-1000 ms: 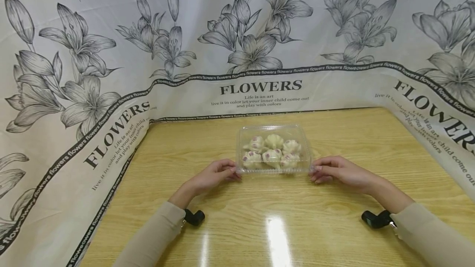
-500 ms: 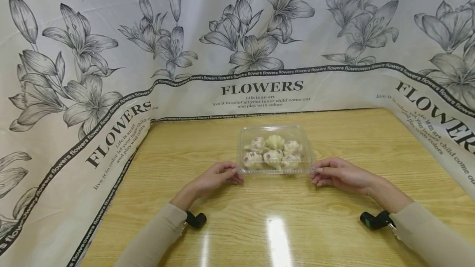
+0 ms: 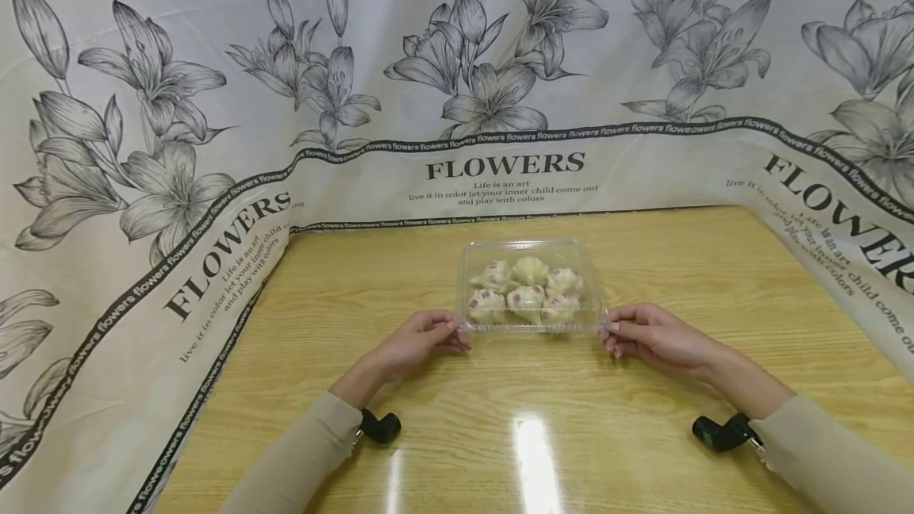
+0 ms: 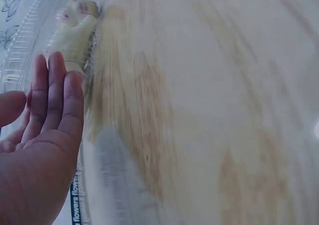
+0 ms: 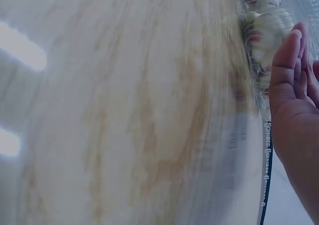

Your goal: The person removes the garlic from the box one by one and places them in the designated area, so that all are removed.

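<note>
A clear plastic clamshell box [image 3: 500,327] lies on the wooden table with its lid down. Through the lid show several cream-coloured, knobbly pieces [image 3: 526,301] with purple-pink marks, set in two rows; their exact kind is unclear. My left hand [image 3: 421,339] pinches the box's near left corner between thumb and forefinger. At the near right corner, my right hand [image 3: 653,333] pinches the rim in the same way. In the left wrist view the other fingers [image 4: 56,93] extend beside the box. The right wrist view shows fingers [image 5: 286,65] against the box's edge, with the thumb mostly out of frame.
A shiny wood-grain table [image 3: 457,419] spreads out around the box. Behind it and along both sides hangs a white cloth [image 3: 507,181] printed with flowers and lettering. Black wrist-worn devices [image 3: 381,427] sit under both forearms.
Both hands keep their hold on the box's near corners. The box stays in almost the same place; only slight shifts of the hands and the camera show.
</note>
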The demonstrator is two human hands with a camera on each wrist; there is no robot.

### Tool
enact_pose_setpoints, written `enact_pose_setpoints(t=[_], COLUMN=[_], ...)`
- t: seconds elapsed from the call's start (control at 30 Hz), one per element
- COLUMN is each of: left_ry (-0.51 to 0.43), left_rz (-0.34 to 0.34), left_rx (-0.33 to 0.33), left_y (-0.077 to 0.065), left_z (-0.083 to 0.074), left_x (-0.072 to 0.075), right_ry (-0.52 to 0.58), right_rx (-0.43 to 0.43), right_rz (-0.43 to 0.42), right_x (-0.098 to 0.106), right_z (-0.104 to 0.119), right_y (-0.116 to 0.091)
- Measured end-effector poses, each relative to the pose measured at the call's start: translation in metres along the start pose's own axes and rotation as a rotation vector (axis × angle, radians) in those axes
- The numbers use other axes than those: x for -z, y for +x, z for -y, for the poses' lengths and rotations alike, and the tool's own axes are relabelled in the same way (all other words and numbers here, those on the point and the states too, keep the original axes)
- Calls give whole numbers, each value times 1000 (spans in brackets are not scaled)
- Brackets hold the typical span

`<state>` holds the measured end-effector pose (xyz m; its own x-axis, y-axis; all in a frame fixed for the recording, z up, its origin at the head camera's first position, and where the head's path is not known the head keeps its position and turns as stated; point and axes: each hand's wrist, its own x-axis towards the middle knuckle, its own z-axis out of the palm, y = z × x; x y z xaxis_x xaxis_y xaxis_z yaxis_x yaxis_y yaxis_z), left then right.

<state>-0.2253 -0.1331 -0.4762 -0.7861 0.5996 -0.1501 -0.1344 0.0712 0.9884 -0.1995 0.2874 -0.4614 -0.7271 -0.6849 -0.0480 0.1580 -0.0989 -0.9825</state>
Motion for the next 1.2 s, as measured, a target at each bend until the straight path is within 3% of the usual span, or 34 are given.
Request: enact_pose_setpoints(t=[0.23, 0.57, 0.97, 1.2], left_ry=[8, -10, -187, -220], left_rz=[-19, -20, 21, 21], left_rx=[0, 4, 16, 10], left_y=[0, 0, 0, 0], left_z=[-2, 0, 3, 2], left_x=[-1, 2, 4, 0], right_ry=[-125, -126, -173, -173], right_rx=[-8, -68, -107, -116], right_rz=[-52, -39, -10, -6], right_x=[-7, -6, -3, -3], right_z=[0, 5, 11, 12], right_y=[1, 0, 1, 2])
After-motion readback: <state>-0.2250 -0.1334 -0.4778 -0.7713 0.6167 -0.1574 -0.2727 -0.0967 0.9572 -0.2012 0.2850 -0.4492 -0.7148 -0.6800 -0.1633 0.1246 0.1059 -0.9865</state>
